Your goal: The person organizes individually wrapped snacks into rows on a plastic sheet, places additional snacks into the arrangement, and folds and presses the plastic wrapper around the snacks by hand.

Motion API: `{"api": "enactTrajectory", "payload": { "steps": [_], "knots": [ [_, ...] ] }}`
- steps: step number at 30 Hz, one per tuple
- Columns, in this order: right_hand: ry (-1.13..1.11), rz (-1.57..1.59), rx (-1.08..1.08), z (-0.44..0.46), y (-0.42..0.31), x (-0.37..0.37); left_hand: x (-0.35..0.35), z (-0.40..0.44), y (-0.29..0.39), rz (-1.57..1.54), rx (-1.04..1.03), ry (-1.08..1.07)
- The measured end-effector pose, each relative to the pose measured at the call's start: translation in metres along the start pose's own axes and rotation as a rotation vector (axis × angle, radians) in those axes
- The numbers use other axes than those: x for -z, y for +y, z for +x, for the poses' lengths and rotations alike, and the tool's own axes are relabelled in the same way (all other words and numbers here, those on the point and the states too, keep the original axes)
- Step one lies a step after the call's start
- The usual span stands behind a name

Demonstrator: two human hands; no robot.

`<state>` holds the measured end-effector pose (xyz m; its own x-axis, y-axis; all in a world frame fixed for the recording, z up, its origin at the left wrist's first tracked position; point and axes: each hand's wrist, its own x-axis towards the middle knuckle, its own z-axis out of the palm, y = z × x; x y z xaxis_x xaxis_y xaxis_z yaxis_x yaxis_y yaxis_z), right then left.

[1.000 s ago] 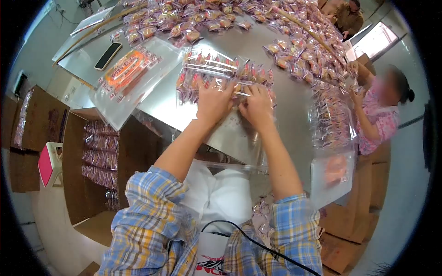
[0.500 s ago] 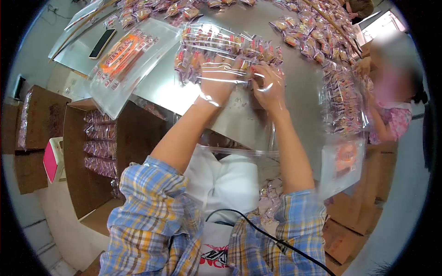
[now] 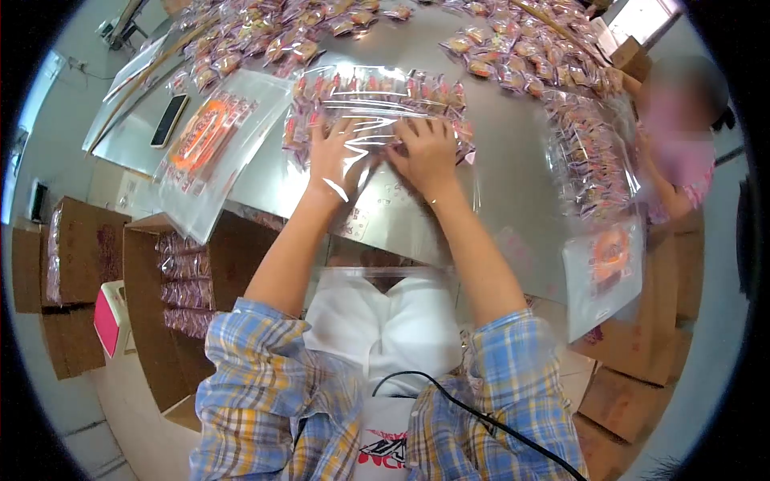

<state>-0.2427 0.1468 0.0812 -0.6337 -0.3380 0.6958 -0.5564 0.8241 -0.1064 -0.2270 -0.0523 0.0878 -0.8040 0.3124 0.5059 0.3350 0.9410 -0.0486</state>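
Observation:
Inside a large clear plastic bag (image 3: pixel 365 132) on the metal table, small wrapped snack packets (image 3: pixel 385 84) lie in two rows. Both my hands reach into the bag from its near side, under the shiny film. My left hand (image 3: pixel 330 156) rests with its fingers stretched against the left part of the near row. At the right part of that row, my right hand (image 3: pixel 427 156) has its fingers spread and slightly bent over the packets. Some packets are hidden beneath the hands and by glare.
Flat printed bags (image 3: pixel 220 132) and a phone (image 3: pixel 170 120) lie on the left. Loose packets (image 3: pixel 513 56) cover the far table. A filled bag (image 3: pixel 589 152) sits at right near a co-worker (image 3: pixel 682 136). An open carton (image 3: pixel 144 297) holding packed bags stands lower left.
My left hand has shifted left and its fingers now lie flatter. The right hand has moved left, fingers more spread over the row. The whole view has shifted slightly.

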Motion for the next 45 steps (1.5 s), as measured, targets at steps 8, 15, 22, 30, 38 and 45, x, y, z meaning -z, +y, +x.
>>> {"api": "enactTrajectory", "payload": {
  "steps": [8, 15, 22, 30, 38, 45],
  "knots": [
    [0.006, -0.137, 0.006, 0.0, 0.0, -0.009, -0.003, -0.003, 0.01, 0.036, 0.108, 0.058],
    [0.015, -0.191, 0.009, 0.004, -0.009, -0.018, 0.007, -0.005, 0.018, -0.025, 0.142, -0.012],
    [-0.131, -0.045, 0.008, 0.01, -0.018, 0.001, -0.002, 0.001, 0.011, -0.146, 0.068, -0.037],
    [-0.143, 0.016, -0.053, -0.046, -0.019, 0.034, 0.015, -0.017, -0.009, 0.114, 0.149, -0.042],
    [-0.122, -0.455, 0.075, -0.015, -0.003, 0.023, -0.01, -0.012, -0.033, 0.069, 0.058, 0.116],
    [-0.147, -0.585, 0.154, -0.012, 0.021, 0.006, 0.012, 0.008, 0.007, 0.179, 0.137, 0.047]
  ]
}}
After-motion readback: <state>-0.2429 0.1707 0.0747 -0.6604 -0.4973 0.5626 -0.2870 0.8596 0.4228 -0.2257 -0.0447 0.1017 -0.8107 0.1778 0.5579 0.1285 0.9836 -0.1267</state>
